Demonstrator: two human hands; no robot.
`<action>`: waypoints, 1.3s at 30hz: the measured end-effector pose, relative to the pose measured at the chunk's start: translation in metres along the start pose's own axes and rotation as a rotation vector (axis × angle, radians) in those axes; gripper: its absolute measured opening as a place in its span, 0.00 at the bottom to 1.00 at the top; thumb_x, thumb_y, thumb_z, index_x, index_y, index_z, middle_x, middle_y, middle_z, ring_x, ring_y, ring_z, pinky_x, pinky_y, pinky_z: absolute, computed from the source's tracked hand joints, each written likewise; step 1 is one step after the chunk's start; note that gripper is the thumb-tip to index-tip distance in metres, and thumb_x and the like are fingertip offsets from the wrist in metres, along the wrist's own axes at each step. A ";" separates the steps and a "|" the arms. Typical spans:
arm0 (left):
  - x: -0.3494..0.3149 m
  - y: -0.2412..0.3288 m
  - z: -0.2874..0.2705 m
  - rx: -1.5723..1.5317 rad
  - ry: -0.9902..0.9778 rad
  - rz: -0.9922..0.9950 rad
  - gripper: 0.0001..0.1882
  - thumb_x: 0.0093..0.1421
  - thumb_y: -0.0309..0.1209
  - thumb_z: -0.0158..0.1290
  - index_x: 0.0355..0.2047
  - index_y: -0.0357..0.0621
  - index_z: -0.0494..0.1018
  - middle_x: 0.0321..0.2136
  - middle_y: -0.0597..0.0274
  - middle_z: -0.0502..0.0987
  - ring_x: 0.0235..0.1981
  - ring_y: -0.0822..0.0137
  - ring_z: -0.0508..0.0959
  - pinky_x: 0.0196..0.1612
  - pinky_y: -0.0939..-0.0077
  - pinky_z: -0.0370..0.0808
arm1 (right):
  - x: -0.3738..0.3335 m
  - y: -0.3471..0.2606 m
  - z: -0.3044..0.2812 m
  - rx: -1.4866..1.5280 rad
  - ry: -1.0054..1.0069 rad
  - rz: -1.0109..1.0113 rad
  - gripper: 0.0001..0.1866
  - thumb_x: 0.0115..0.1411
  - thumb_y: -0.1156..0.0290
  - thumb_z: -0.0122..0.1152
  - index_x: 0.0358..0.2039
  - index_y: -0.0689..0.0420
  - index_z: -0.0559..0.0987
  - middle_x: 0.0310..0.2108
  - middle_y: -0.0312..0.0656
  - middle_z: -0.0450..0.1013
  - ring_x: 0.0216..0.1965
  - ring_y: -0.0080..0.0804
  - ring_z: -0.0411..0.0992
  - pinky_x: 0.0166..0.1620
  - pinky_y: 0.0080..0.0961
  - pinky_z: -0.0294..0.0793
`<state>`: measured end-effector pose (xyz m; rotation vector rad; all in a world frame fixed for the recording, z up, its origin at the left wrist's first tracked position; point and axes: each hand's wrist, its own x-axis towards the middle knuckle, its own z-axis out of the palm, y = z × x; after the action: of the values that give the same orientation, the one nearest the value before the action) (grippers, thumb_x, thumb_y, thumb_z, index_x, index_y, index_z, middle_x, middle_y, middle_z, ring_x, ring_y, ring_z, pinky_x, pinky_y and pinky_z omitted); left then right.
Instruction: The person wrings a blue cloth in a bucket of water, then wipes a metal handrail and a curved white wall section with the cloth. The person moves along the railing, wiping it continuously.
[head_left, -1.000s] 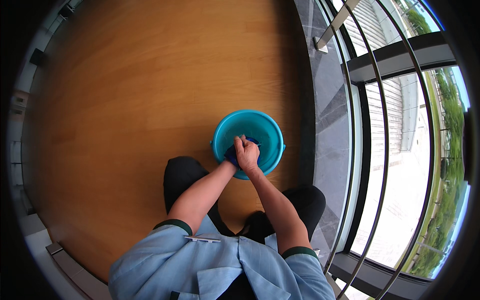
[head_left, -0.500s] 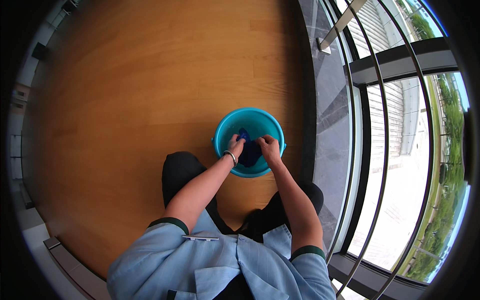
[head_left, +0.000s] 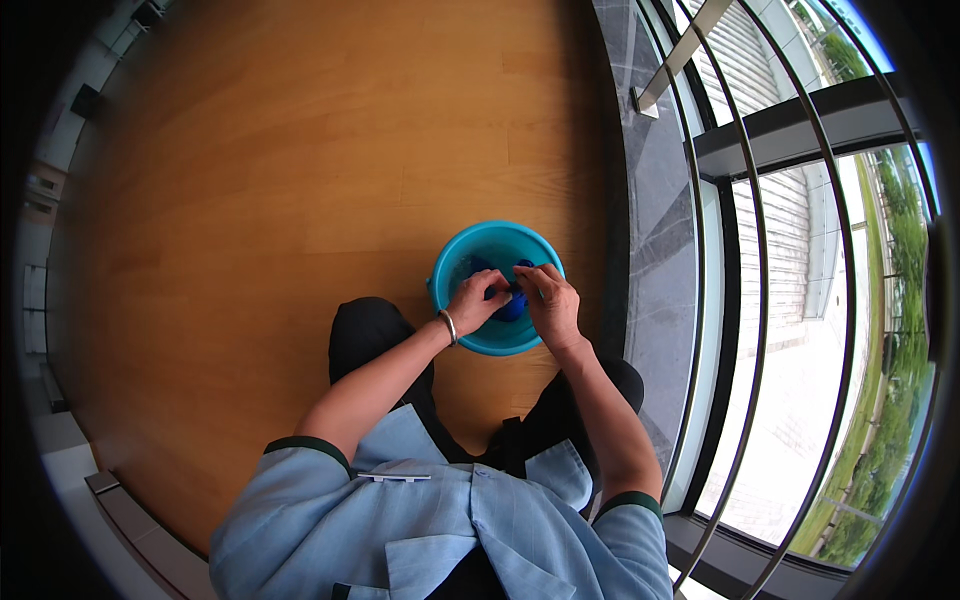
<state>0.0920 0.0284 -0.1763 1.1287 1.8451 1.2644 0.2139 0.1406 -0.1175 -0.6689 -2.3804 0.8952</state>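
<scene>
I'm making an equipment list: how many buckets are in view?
1: the turquoise bucket on the wooden floor, where the left hand and right hand hold blue cloth. The dark picture edges could hide others.

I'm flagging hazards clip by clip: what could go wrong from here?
If wet, the blue cloth held in the left hand and right hand could drip onto the wooden floor should it leave the teal bucket. The left knee is close to the bucket and might nudge it.
</scene>
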 end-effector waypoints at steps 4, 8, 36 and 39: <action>-0.003 0.013 -0.011 -0.005 0.136 0.224 0.06 0.55 0.21 0.55 0.31 0.39 0.69 0.31 0.56 0.74 0.35 0.56 0.75 0.40 0.67 0.72 | 0.012 -0.020 -0.018 -0.052 0.003 -0.095 0.05 0.58 0.70 0.59 0.34 0.50 0.81 0.29 0.39 0.74 0.27 0.39 0.75 0.29 0.31 0.74; -0.004 0.025 -0.022 -0.132 0.181 0.337 0.07 0.54 0.18 0.54 0.30 0.39 0.67 0.37 0.58 0.72 0.39 0.61 0.74 0.43 0.71 0.71 | 0.020 -0.031 -0.023 0.072 0.005 -0.083 0.05 0.59 0.70 0.58 0.35 0.51 0.81 0.28 0.41 0.75 0.26 0.40 0.74 0.29 0.30 0.73; -0.008 0.056 -0.063 -0.378 -0.108 0.035 0.08 0.60 0.26 0.56 0.28 0.44 0.67 0.24 0.76 0.66 0.28 0.84 0.65 0.31 0.86 0.66 | -0.002 -0.006 -0.021 0.566 -0.401 0.281 0.06 0.54 0.74 0.62 0.31 0.55 0.73 0.28 0.35 0.69 0.39 0.25 0.67 0.45 0.27 0.67; -0.011 0.072 -0.074 -0.371 -0.190 0.041 0.06 0.59 0.27 0.57 0.32 0.42 0.70 0.25 0.74 0.69 0.28 0.82 0.68 0.31 0.85 0.68 | 0.009 -0.019 -0.032 0.648 -0.422 0.265 0.05 0.56 0.74 0.60 0.30 0.56 0.72 0.28 0.33 0.68 0.36 0.21 0.66 0.43 0.22 0.67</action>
<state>0.0556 0.0017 -0.0827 1.0440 1.3851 1.3995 0.2216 0.1475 -0.0804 -0.5703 -2.1443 1.9685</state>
